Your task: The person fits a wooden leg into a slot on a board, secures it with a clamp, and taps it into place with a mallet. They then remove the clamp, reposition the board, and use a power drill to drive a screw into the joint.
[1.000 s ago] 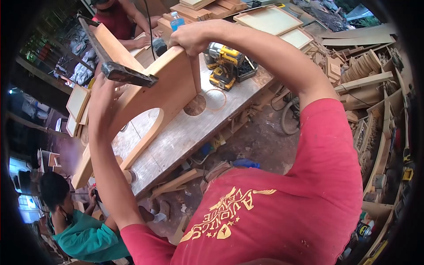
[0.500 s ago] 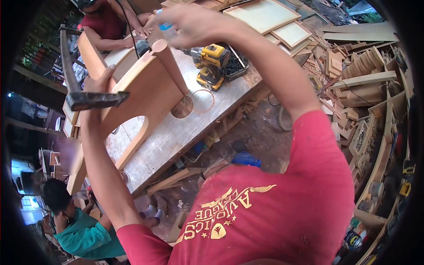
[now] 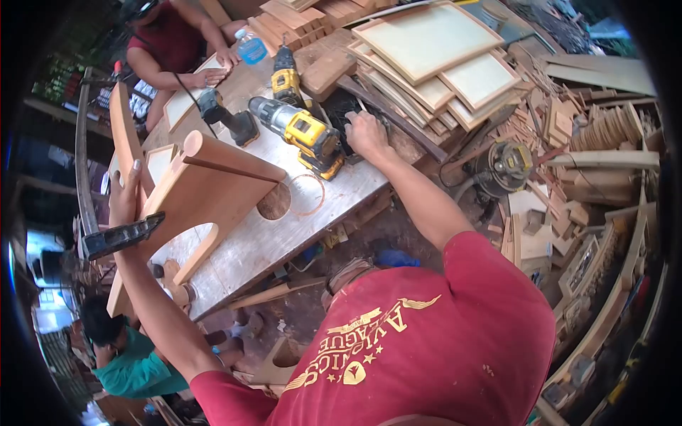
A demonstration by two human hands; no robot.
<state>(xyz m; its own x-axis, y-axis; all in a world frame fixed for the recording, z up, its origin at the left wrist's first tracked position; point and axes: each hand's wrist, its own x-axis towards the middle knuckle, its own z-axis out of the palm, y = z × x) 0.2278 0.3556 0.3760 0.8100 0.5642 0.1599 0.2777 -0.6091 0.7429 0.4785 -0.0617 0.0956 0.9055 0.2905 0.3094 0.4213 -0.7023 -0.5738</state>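
Note:
My left hand grips the near upper edge of a wooden furniture piece, fingers pointing up along it. This piece has an arched cutout and a thick round bar across one end, and stands tilted on the table. A dark metal hammer overlaps my left wrist in this view, its long handle running up the left side. My right hand is in a black tray of small dark pieces, fingers drawn together; what they pinch is hidden. Just left of it stands a yellow cordless drill.
A second yellow drill, a dark power tool and a water bottle stand on the table. Framed panels are stacked beyond. A person in dark red works opposite; another in teal sits lower left.
My right hand has come down from above the table into the black tray. The furniture piece, my left hand and the hammer appear lower and farther left.

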